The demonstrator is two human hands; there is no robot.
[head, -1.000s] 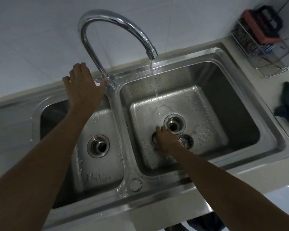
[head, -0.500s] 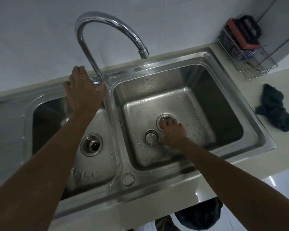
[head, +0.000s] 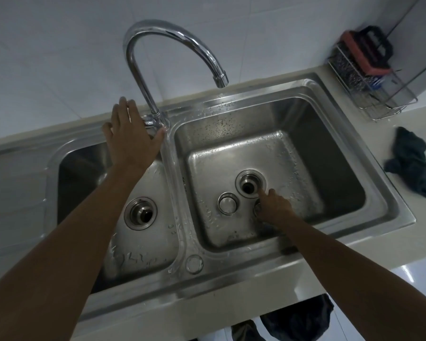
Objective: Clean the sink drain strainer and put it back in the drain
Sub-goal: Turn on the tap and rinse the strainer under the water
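Presently, head view only; task judged near its last step, not finished.

- Round steel drain opening [head: 250, 187] in the right basin [head: 330, 168] of the double-bowl stainless steel sink [head: 231, 274] is seen open and dark; nothing is seated in it.
- No stream is seen at the spout of the curved chrome faucet [head: 172, 35]; droplets are noted on basin floor and back wall; rinsing is judged done or paused.
- Left hand [head: 130, 139] is laid flat, fingers straight, over the chrome lever [head: 150, 122] at the faucet base; nothing is gripped.
- Right hand [head: 276, 205] is down on the basin floor, just beside the drain, one fingertip at its rim; it covers most of a small round steel piece [head: 257, 208], taken to be the strainer; whether it is pinched or only touched cannot be told.
- Left to do, by judgement: strainer lifted and set into the opening.

Containers:
- Right basin: flat-topped round steel cap [head: 228, 203], near the drain; the covered piece.
- Left basin [head: 133, 254]: its own steel drain [head: 140, 213]; water beads.
- Chrome wire rack [head: 389, 107] on the counter: grey steel scourer [head: 347, 70], red-and-black brush [head: 369, 50]; crumpled dark teal cloth [head: 413, 166] lies apart from it.
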